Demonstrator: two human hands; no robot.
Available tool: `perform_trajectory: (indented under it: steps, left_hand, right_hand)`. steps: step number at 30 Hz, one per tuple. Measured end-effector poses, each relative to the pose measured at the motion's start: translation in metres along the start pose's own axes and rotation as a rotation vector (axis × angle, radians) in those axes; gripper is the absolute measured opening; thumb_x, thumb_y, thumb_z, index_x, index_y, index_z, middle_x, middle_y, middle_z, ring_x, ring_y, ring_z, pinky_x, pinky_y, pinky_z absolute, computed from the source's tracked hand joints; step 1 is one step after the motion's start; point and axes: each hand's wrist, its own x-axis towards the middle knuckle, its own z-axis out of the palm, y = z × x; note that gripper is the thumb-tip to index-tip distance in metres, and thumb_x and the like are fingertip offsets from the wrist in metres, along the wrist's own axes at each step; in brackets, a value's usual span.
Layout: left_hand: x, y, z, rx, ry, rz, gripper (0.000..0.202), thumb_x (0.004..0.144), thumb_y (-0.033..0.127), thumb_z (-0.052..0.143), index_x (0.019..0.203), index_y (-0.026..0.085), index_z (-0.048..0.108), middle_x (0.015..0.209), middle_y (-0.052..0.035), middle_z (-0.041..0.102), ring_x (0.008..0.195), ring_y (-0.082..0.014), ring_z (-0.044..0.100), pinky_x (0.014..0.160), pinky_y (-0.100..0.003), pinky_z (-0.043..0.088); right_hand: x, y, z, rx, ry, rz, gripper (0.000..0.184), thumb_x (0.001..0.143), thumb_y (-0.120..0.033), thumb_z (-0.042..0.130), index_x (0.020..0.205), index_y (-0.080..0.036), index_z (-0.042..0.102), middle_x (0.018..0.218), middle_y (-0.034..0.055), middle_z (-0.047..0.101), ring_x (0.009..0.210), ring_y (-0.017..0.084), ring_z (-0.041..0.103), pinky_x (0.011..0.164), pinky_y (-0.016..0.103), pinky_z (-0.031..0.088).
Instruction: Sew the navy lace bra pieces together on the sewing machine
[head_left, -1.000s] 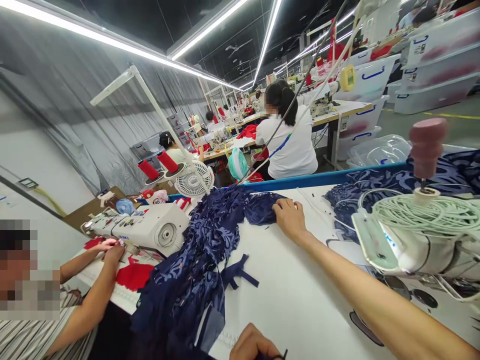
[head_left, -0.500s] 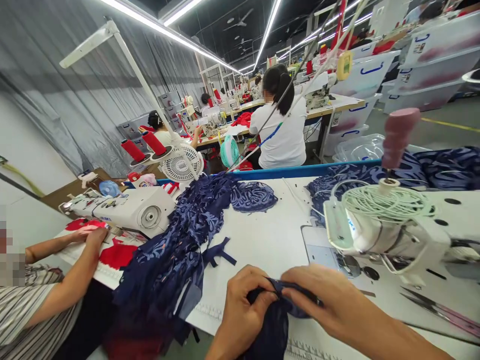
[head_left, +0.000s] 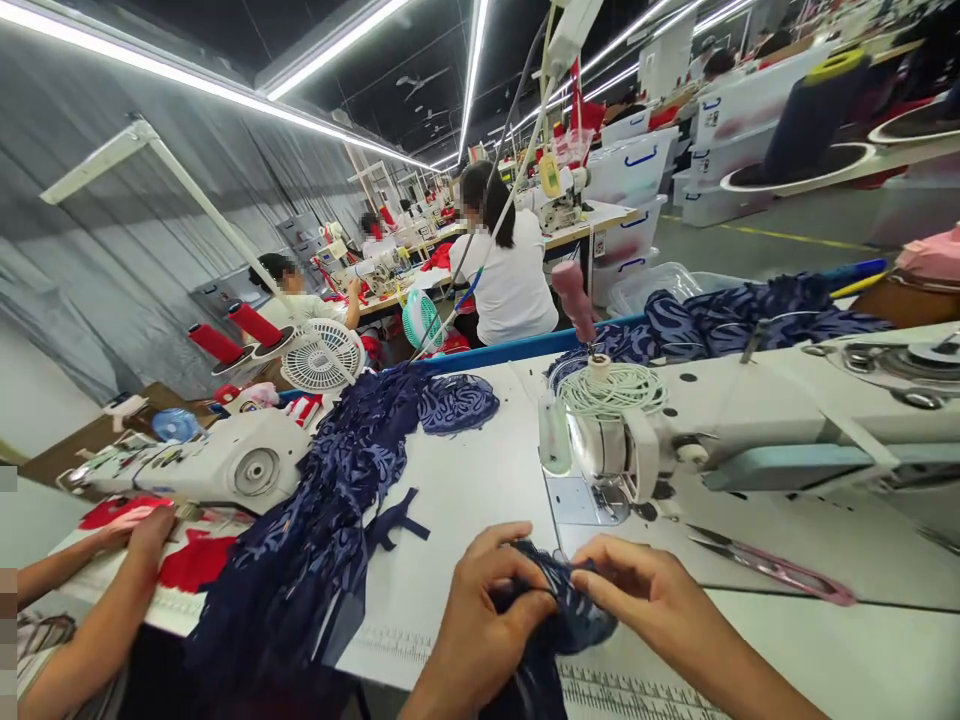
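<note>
Both of my hands pinch a small piece of navy patterned fabric (head_left: 559, 625) at the near edge of the white table (head_left: 480, 480). My left hand (head_left: 487, 620) grips its left side with curled fingers. My right hand (head_left: 637, 595) holds its right side between thumb and fingers. The white sewing machine (head_left: 720, 430) stands just beyond my hands, its needle area to the upper right of them. A long heap of the same navy fabric (head_left: 337, 510) lies to my left across the table.
Pink-handled scissors (head_left: 765, 567) lie right of my hands. A co-worker's arms (head_left: 112, 590) work red cloth at a neighbouring sewing machine (head_left: 217, 465) on the left. A small fan (head_left: 319, 355), red thread cones (head_left: 236, 335) and seated workers (head_left: 510, 270) are farther back.
My right hand drew back from the far fabric heap with a piece. Both hands now hold it at the near edge, and my view has swung right toward the machine.
</note>
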Motion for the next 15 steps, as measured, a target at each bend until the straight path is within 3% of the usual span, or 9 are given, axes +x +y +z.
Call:
perform_trajectory:
  steps: [2,5,11,15]
  left_hand:
    - [0.0,0.005,0.006,-0.023,-0.067,-0.005,0.005,0.075,0.016,0.069,0.076,0.02,0.073,0.111,-0.0075,0.07,0.102,-0.0238,0.063,0.08,-0.029,0.045]
    - [0.002,0.006,0.012,-0.02,-0.029,-0.021,0.005,0.075,0.017,0.068,0.072,0.018,0.07,0.076,-0.0023,0.067,0.077,-0.0181,0.06,0.073,-0.028,0.042]
    - [0.003,0.003,0.014,-0.207,-0.074,-0.046,0.013,0.079,0.028,0.071,0.074,0.016,0.068,0.091,-0.0054,0.071,0.089,-0.0202,0.062,0.082,-0.028,0.043]
    - [0.003,0.003,0.016,-0.143,-0.057,-0.1,0.017,0.08,0.032,0.07,0.076,0.016,0.068,0.078,-0.0031,0.068,0.074,-0.0167,0.058,0.07,-0.026,0.041]
  right_hand:
    - [-0.001,-0.001,0.004,0.028,-0.029,-0.018,0.032,0.084,-0.05,0.06,0.08,-0.02,0.07,0.066,-0.0001,0.056,0.065,0.016,0.049,0.06,0.027,0.04]
    - [-0.003,-0.001,0.006,0.086,-0.037,-0.013,0.033,0.085,-0.05,0.059,0.085,-0.02,0.071,0.074,0.0024,0.062,0.07,0.017,0.054,0.064,0.029,0.043]
    - [-0.006,0.003,0.005,0.127,-0.075,0.007,0.033,0.086,-0.05,0.059,0.084,-0.02,0.07,0.073,0.0017,0.063,0.07,0.017,0.054,0.063,0.028,0.042]
    - [-0.007,0.003,0.005,0.11,-0.064,0.003,0.032,0.086,-0.05,0.059,0.084,-0.02,0.071,0.073,0.0014,0.063,0.071,0.017,0.054,0.065,0.029,0.043]
